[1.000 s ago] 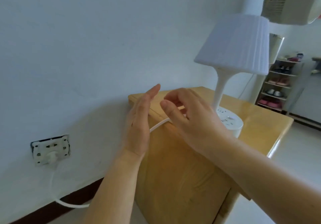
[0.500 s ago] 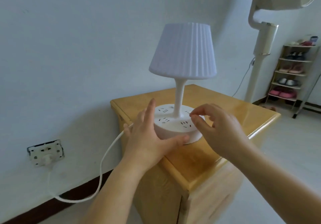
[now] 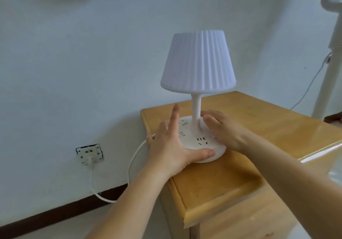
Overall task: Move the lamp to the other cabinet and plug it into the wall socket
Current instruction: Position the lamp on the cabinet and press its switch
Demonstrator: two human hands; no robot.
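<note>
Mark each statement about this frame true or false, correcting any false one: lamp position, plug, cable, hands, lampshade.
1. The lamp stands upright on the wooden cabinet. True.
2. The wall socket has nothing plugged into it. False: a white plug sits in it, with the white cable running from it.
3. The cable hangs in a loop beside the cabinet, up toward the lamp's base. True.
4. Only the left hand touches the lamp. False: the right hand also rests on the round base, one hand on each side.
5. The lampshade is dark red. False: it is white and ribbed.
</note>
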